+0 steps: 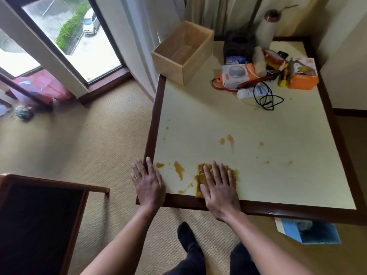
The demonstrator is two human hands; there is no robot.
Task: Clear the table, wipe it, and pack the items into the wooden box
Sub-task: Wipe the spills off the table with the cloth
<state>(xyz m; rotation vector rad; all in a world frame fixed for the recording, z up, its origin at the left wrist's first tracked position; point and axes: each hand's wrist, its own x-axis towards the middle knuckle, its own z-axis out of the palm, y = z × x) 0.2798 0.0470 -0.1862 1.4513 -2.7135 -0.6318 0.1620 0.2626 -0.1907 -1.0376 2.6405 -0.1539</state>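
Observation:
A cream table (258, 175) with a dark wood rim carries brown smears near its front left corner. My right hand (219, 188) lies flat, fingers spread, pressing a stained brown cloth (200, 173) against the top by the front edge. My left hand (148, 180) rests flat on the table's front left corner and holds nothing. An empty wooden box (184, 54) stands at the far left corner. To its right lies a pile of items: a white and orange carton (236, 75), an orange box (302, 76), a white tube (251, 93) and a black cable (268, 100).
A white bottle with a brown cap (266, 28) and a dark tissue holder (238, 46) stand at the back. A dark wooden chair (39, 221) is at the lower left. A blue box (309, 231) sits on the carpet under the table's right front. A window is on the left.

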